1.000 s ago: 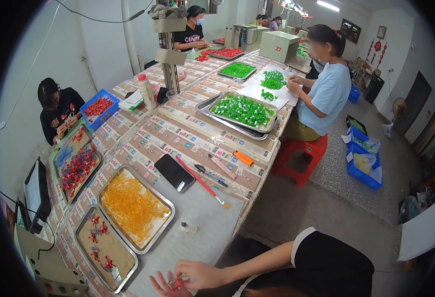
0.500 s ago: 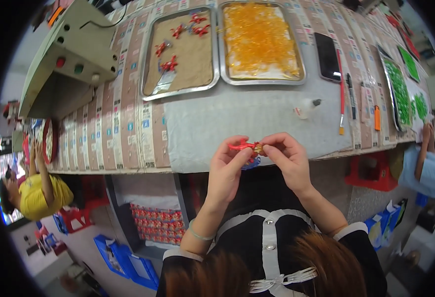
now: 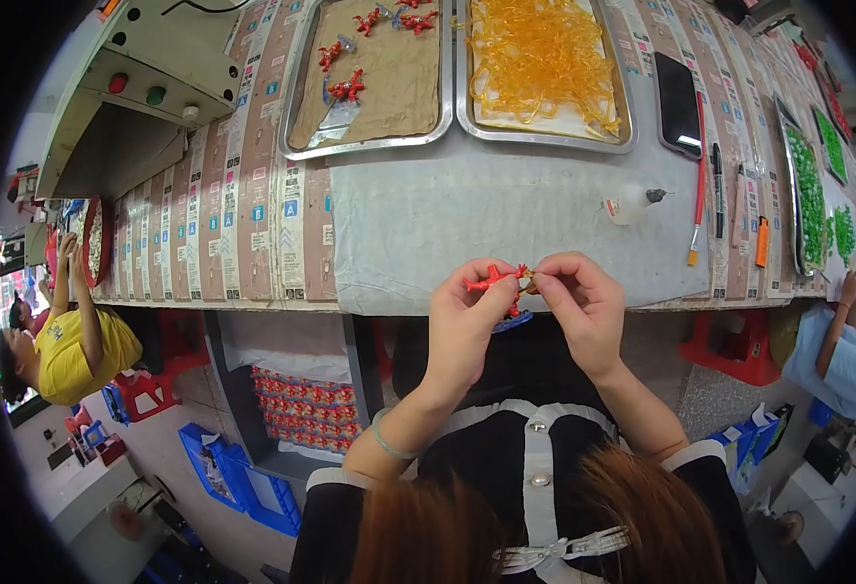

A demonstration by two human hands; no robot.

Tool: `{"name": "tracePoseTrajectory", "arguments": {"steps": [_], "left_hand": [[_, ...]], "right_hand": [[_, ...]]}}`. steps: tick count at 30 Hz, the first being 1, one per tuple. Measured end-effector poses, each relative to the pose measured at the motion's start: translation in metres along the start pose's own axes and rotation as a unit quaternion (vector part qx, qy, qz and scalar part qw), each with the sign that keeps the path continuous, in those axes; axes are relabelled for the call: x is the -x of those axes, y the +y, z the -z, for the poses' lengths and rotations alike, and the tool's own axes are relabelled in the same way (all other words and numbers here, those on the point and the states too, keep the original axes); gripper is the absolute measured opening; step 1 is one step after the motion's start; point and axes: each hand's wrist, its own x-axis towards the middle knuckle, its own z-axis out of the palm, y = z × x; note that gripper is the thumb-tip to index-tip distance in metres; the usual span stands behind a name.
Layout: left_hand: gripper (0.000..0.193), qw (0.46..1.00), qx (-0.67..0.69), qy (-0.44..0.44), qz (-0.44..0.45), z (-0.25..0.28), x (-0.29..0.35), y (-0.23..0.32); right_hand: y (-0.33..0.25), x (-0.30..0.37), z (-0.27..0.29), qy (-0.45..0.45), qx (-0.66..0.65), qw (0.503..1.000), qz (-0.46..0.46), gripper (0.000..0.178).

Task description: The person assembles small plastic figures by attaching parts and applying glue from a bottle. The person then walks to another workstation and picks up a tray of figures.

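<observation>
Above the table's front edge, my left hand grips a small red figurine between thumb and fingers. A blue part of it hangs below the fingertips. My right hand is closed in a pinch at the figurine's right end, on a small yellow piece partly covered by the fingertips. Ahead to the left, several similar red figurines lie in a metal tray. Beside it, another metal tray holds a loose heap of yellow translucent strips.
A small bottle lies right of centre, near a phone, a red brush, a pen and an orange tool. Green pieces fill a tray farther right. A grey machine stands left; below, an open drawer holds rows of red items.
The view has shifted slightly, so the trays sit higher in the picture. The figurine has turned a little in my fingers, while both hands stay together on it.
</observation>
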Motion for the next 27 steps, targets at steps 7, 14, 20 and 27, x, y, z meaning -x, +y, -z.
{"name": "tracePoseTrajectory", "arguments": {"steps": [7, 14, 20, 27], "left_hand": [[0.007, 0.999, -0.045, 0.007, 0.002, 0.002, -0.007, -0.006], [0.007, 0.997, -0.073, 0.015, -0.02, 0.002, -0.015, -0.013], [0.011, 1.0, 0.0, -0.003, 0.028, 0.001, -0.021, -0.016], [0.013, 0.996, 0.085, 0.005, 0.031, 0.012, -0.019, -0.001]], "right_hand": [[0.006, -0.003, 0.005, -0.04, -0.036, 0.997, -0.051, 0.007], [0.021, -0.011, 0.007, -0.008, 0.019, 1.0, -0.018, 0.007], [0.017, -0.005, 0.014, 0.113, 0.188, 0.965, 0.145, 0.023], [0.046, -0.046, 0.076, 0.247, 0.293, 0.922, 0.054, 0.034]]}}
